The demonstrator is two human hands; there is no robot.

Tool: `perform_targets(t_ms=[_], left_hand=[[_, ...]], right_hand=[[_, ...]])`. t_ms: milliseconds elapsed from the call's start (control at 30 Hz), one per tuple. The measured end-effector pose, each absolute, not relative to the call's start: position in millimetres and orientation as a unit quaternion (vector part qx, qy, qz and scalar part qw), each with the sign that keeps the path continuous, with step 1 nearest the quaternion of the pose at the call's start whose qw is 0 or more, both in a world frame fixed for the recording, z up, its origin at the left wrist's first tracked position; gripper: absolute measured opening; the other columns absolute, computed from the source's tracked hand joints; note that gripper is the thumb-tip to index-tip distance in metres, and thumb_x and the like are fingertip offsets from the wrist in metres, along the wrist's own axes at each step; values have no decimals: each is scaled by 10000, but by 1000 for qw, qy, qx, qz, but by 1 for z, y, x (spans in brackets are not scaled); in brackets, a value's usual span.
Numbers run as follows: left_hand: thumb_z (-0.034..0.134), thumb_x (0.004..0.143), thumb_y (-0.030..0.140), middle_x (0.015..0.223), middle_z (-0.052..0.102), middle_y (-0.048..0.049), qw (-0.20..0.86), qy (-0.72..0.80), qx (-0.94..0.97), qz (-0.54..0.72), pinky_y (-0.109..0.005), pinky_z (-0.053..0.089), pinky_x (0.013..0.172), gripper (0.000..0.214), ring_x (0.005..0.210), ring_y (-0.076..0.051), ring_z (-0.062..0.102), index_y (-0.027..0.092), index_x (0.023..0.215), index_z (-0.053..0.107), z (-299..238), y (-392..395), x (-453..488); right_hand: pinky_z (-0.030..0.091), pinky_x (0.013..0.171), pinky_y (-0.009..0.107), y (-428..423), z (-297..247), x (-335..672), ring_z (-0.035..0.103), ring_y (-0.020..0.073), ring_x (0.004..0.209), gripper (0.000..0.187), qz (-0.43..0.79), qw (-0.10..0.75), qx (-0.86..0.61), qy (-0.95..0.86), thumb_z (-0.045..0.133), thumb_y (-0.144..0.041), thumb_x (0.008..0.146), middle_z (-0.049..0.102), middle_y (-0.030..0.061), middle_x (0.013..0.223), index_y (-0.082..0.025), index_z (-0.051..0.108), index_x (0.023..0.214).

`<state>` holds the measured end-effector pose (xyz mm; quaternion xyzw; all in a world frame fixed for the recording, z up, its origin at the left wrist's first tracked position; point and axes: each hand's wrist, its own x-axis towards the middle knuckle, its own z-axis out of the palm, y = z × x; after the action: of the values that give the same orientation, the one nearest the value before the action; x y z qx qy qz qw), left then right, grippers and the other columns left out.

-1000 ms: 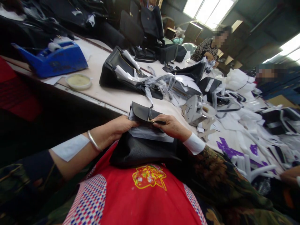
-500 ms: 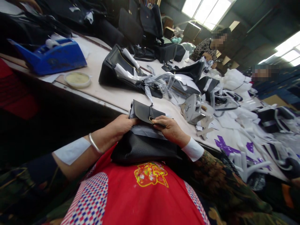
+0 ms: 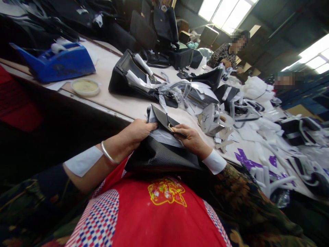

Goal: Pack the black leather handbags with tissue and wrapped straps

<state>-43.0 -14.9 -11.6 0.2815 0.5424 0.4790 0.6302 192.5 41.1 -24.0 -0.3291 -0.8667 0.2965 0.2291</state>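
Note:
A black leather handbag (image 3: pixel 164 156) rests against my red apron at the table's edge. Its flap (image 3: pixel 161 118) is lifted, and greyish-white lining or paper (image 3: pixel 164 136) shows beneath. My left hand (image 3: pixel 140 132) is closed on the bag's left side near the opening, thumb on top. With my right hand (image 3: pixel 191 139) I pinch the flap's right end beside a gold-coloured metal fitting (image 3: pixel 170 127). The fingertips under the flap are hidden.
On the table (image 3: pixel 113 103) lie a blue tape dispenser (image 3: pixel 64 63), a round dish (image 3: pixel 85 86), another black handbag (image 3: pixel 131 73) with wrapped straps, a metal tape holder (image 3: pixel 212 118) and purple tape scraps (image 3: pixel 246 159). A person (image 3: pixel 226 55) works across the table.
The bag and both hands have shifted slightly right. The flap now tilts more, its left end raised, and more of the pale material under it shows.

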Motion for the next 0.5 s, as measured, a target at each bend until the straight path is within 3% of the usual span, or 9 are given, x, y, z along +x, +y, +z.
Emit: perform_targets(t_ms=[500], left_hand=[[734,654,216,653,717,-73,614,574,268,471,-247,430,492,143,513,-161,592,93,726,726,-9,-23,-45]], right_hand=[[524,897,363,39,-27,181,647,231,992,245,239,221,-314,-892,593,-266,945,667,107,1089,-205,751,1122]])
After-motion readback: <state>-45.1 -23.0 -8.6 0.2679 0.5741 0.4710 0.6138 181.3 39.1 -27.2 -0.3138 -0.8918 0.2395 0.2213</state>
